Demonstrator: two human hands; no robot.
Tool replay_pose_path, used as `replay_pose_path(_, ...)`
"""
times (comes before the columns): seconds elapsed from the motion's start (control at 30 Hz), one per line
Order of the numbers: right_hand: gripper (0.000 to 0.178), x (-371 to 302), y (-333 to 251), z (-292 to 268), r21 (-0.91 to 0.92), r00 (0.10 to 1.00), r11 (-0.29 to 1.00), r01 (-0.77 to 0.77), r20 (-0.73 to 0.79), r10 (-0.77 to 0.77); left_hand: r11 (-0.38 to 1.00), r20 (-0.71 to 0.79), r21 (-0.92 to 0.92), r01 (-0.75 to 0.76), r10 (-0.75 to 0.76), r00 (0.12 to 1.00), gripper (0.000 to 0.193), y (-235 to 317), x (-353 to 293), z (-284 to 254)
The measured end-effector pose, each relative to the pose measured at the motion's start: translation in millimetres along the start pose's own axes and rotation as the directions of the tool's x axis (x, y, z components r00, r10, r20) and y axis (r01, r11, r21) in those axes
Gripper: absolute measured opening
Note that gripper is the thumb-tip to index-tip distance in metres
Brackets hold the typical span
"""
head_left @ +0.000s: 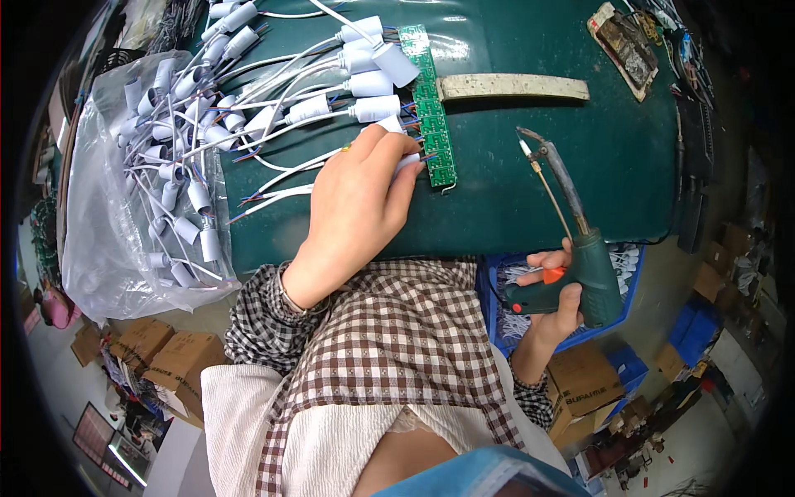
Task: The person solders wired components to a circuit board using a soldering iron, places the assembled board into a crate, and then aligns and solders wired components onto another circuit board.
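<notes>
My left hand (356,199) is closed around a small white plastic cylinder (407,163), pinching it by the lower end of a narrow green circuit board strip (428,99). Thin coloured wires run from that cylinder to the board. Several more white cylinders (373,108) with white cables lie along the strip's left side, their wire ends at its edge. In my right hand (553,308) is a dark green soldering gun (595,269) with a red trigger. Its tip and the thin feed tube beside it point up and left, apart from the board.
A clear plastic bag (99,240) with many cabled white cylinders lies at the left. A pale curved strip (513,87) extends right from the board on the green table (497,199). A dirty tray (623,50) sits far right. Below the table edge stands a blue crate (633,290).
</notes>
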State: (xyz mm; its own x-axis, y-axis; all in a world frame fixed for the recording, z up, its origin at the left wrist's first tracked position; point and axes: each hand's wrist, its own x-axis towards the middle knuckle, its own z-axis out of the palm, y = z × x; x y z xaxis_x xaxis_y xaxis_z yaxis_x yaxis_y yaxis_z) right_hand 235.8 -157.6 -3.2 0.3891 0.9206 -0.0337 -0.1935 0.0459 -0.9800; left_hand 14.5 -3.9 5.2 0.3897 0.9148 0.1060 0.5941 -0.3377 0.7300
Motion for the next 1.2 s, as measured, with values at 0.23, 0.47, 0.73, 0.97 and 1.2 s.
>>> replay_pose_path(0.23, 0.060, -4, 7, -2, 0.011, 0.999, 0.999, -0.043, 0.006, 0.043, 0.971, -0.021, 0.237, 0.041, -0.037, 0.999, 0.012, 5, 2, 4)
replay_pose_path(0.47, 0.063, -2, -1, 5, -0.054, 0.996, 0.995, -0.087, 0.018, 0.088, 0.989, -0.032, 0.108, 0.100, -0.097, 0.995, 0.009, 7, 6, 0)
replay_pose_path(0.73, 0.066, -1, -5, 8, -0.058, 0.989, 0.990, -0.128, 0.067, 0.132, 0.977, 0.033, 0.173, 0.121, -0.128, 0.991, 0.007, 11, 12, 0)
replay_pose_path(0.97, 0.068, -3, -7, 10, -0.081, 0.986, 0.986, -0.145, 0.075, 0.151, 0.965, 0.055, 0.233, 0.124, -0.140, 0.989, 0.009, 9, 17, 0)
replay_pose_path(1.2, 0.070, -5, -9, 13, -0.101, 0.980, 0.978, -0.182, 0.066, 0.189, 0.974, 0.020, 0.220, 0.051, -0.057, 0.998, 0.006, 6, 17, 3)
